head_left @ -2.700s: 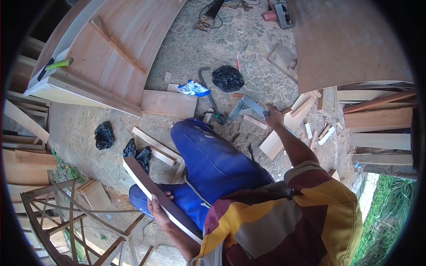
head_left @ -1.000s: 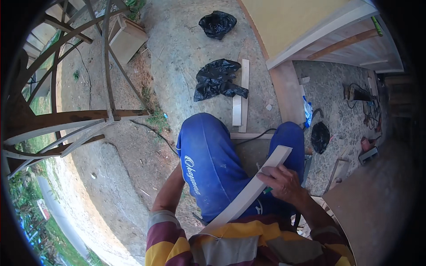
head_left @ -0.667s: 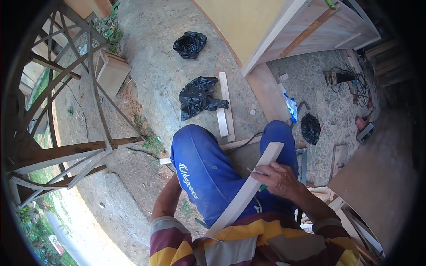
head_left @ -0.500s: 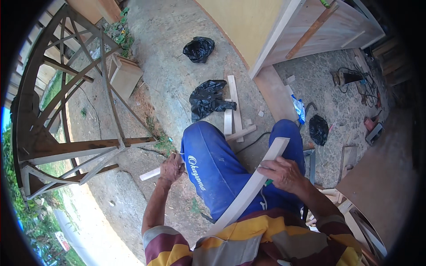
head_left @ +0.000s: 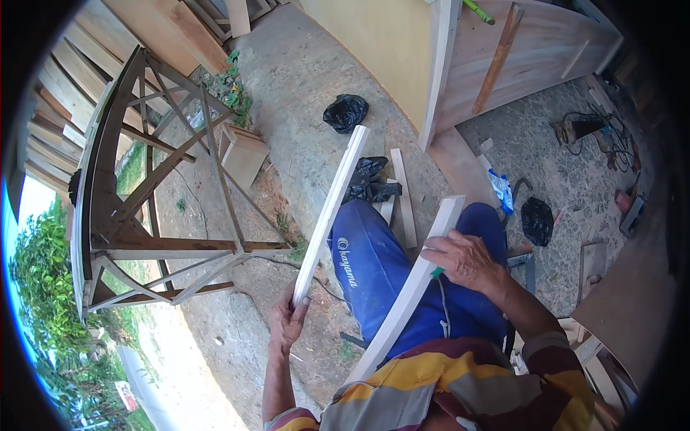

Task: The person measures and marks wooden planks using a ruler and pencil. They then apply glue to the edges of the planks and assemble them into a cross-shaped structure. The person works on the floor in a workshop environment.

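My left hand [head_left: 288, 320] is closed around the lower end of a pale wooden strip [head_left: 332, 210], which points up and away, free of the ground. A grooved or stepped line runs along that strip. My right hand [head_left: 468, 263] grips a wider, smooth wooden batten [head_left: 405, 307] near its far end. The batten lies slantwise across my lap, its near end against my shirt. A small green thing [head_left: 437, 272] shows under the right fingers; its kind is hidden. Blue trousers [head_left: 381, 269] cover my legs beneath both pieces.
Beyond my knees lie black plastic bags [head_left: 346, 113] and loose wooden strips [head_left: 404, 197]. A wooden truss frame [head_left: 162, 248] stands at left, a large plywood piece [head_left: 381, 43] at the far right. Corded power tools [head_left: 575, 129] and a blue-white packet [head_left: 501, 190] rest on the right floor.
My left hand has lifted the wooden strip from low beside my left knee to an upright slant. The right hand keeps its grip on the batten. The whole view has shifted slightly.
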### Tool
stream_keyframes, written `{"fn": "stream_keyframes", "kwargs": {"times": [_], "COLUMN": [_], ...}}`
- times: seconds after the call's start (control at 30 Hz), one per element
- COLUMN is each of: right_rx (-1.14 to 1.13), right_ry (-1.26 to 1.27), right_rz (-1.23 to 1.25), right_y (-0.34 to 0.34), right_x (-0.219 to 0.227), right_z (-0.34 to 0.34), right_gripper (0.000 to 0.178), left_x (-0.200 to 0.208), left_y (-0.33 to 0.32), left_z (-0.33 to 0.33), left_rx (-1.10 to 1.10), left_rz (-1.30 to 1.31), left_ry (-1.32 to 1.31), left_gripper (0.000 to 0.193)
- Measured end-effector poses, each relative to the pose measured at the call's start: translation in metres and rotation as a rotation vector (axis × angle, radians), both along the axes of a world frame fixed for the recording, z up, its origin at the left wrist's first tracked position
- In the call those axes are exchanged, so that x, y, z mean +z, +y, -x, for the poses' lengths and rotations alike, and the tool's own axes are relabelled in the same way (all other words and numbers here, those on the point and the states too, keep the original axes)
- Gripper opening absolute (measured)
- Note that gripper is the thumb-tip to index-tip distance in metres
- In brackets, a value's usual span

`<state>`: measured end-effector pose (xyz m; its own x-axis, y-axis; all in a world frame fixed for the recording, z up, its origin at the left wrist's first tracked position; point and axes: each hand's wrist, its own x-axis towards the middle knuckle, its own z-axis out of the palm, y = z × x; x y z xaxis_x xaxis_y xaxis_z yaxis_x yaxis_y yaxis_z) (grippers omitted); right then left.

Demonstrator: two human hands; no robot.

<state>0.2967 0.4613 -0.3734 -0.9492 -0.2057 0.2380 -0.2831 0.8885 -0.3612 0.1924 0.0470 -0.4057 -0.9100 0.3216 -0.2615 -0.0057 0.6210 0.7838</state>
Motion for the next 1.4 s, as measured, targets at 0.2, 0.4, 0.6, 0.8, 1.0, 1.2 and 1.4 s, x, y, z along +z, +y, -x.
{"fn": "stream_keyframes", "kwargs": {"times": [0.2, 0.4, 0.6, 0.8, 1.0, 1.2, 1.4], "right_rx": [-0.109, -0.216, -0.576, -0.376, -0.164, -0.115, -0.105], "right_ry": [-0.014, 0.091, 0.325, -0.294, -0.323, -0.173, -0.146], "right_rz": [0.097, 0.192, 0.799, 1.953, 1.949, 2.111, 2.253], "right_y": [0.000, 0.003, -0.016, -0.023, -0.027, -0.020, -0.019], "right_x": [-0.002, -0.015, -0.051, -0.061, -0.049, -0.052, -0.064], "right_z": [-0.002, -0.015, -0.020, -0.014, 0.001, -0.011, -0.013], "right_gripper": [0.026, 0.040, 0.086, 0.104, 0.087, 0.096, 0.094], "left_x": [-0.004, -0.017, -0.027, -0.040, -0.031, -0.015, -0.018], "left_y": [0.045, 0.054, 0.055, 0.052, 0.056, 0.068, 0.071], "left_z": [-0.056, -0.100, -0.114, -0.108, -0.092, -0.074, -0.069], "left_rx": [-0.124, -0.156, -0.117, -0.111, -0.091, -0.127, -0.138], "left_rz": [-0.224, -0.283, -0.330, -0.371, -0.385, -0.458, -0.397], "left_ry": [-0.327, -0.448, -0.371, -0.445, -0.347, -0.257, -0.168], "left_gripper": [0.023, 0.019, 0.018, 0.018, 0.019, 0.025, 0.021]}}
